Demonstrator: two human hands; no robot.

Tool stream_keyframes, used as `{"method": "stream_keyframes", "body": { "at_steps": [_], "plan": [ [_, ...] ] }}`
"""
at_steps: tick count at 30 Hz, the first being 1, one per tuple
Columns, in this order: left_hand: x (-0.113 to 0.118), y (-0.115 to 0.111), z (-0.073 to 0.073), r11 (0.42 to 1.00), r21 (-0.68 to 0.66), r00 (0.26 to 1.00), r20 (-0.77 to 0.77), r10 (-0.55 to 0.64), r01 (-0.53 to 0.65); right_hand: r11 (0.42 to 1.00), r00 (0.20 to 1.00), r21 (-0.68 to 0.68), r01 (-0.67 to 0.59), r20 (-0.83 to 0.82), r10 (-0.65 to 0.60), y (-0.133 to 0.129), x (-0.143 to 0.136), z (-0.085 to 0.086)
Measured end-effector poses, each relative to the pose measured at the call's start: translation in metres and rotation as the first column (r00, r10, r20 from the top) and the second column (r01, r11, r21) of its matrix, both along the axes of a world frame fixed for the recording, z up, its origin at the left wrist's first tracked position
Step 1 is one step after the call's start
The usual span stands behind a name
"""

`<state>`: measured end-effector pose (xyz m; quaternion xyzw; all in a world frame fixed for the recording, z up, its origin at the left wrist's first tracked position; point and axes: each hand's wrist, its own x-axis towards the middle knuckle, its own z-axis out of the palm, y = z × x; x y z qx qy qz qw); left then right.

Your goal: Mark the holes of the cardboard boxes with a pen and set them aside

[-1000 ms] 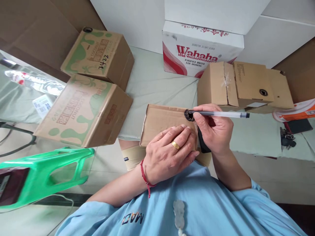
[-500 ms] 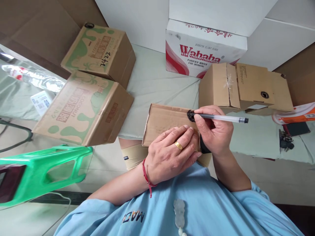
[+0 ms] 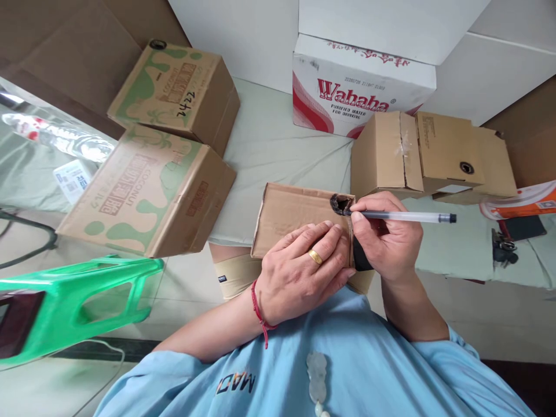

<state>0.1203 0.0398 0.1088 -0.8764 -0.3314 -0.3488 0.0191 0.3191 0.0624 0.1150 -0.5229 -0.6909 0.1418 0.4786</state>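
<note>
A small brown cardboard box (image 3: pixel 293 209) rests at my lap by the cloth-covered edge. Near its far right corner is a hole (image 3: pixel 341 204) with a dark, inked rim. My left hand (image 3: pixel 304 266) lies flat across the box's near part, fingers stretched and side by side. In a pinch between thumb and fingers, my right hand (image 3: pixel 391 234) holds a gel pen (image 3: pixel 410 216) with a clear barrel and dark end. The pen points left, its tip at the right side of the hole's rim; fingertips partly cover the tip.
Two coconut cartons (image 3: pixel 139 191) stand at the left beside a green plastic stool (image 3: pixel 78 289). A white and red Wahaha carton (image 3: pixel 365 92) is at the back, with several brown boxes (image 3: pixel 386 156) at the right. Keys (image 3: pixel 504 246) lie on the far right cloth.
My right hand and the pen have moved a little to the right and down, uncovering more of the hole. My left hand and the box have stayed put.
</note>
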Motion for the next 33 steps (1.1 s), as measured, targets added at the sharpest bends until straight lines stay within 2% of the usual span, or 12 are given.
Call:
{"method": "stream_keyframes", "body": {
  "at_steps": [10, 13, 18, 24, 33],
  "plan": [
    [0.0002, -0.0008, 0.0007, 1.0, 0.002, 1.0, -0.007, 0.004, -0.004, 0.992, 0.996, 0.092, 0.086, -0.004, -0.086, 0.0008, 0.0055, 0.0002],
    [0.0001, -0.001, 0.0004, 1.0, 0.006, 1.0, -0.001, 0.003, -0.003, 0.997, 0.998, 0.057, 0.058, -0.01, -0.058, 0.0004, 0.0051, 0.0027],
    [-0.0006, -0.0014, -0.0004, 1.0, 0.004, 1.0, -0.005, 0.001, -0.001, 1.0, 0.997, 0.027, 0.011, 0.08, -0.013, 0.0016, 0.0038, 0.0043],
    [-0.0007, -0.0011, -0.0004, 1.0, 0.011, 1.0, -0.005, 0.001, -0.001, 0.988, 0.983, 0.133, 0.075, 0.16, -0.096, 0.0026, 0.0007, 0.0],
    [-0.002, -0.0021, -0.0015, 1.0, 0.006, 1.0, -0.005, -0.007, 0.007, 0.974, 0.976, 0.182, 0.132, 0.149, -0.16, 0.0072, 0.0018, -0.0002]
  ]
}}
